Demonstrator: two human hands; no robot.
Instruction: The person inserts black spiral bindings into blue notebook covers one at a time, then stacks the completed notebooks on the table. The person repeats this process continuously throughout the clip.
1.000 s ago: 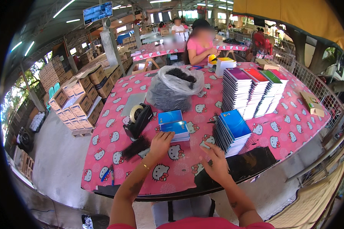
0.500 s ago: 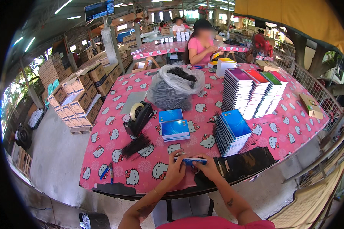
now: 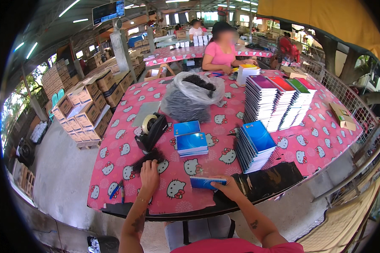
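My right hand [image 3: 227, 187] grips a small blue notebook [image 3: 204, 182] by its right end, low over the near table edge. The notebook is tilted, with its long edge toward me. To the left, my left hand [image 3: 149, 175] is at a pile of black spiral binding coils [image 3: 144, 160], fingers bent and closed on the near side of the pile. The fingertips are partly lost among the coils. Beyond the hands lie two short stacks of blue notebooks [image 3: 191, 143]. A taller stack of coil-bound blue notebooks [image 3: 259, 137] stands to the right.
A black tape dispenser [image 3: 153, 131] and blue-handled pliers [image 3: 116, 189] are on the left. A clear bag of black coils [image 3: 189, 103] stands mid-table. Tall stacks of colored notebooks [image 3: 278, 103] rise at right, near a dark worn mat [image 3: 268, 180]. A person in pink [image 3: 219, 55] sits opposite.
My left hand has left the blue notebook and moved left to the black coils. My right hand keeps the notebook. The person opposite has lowered their hands to the table.
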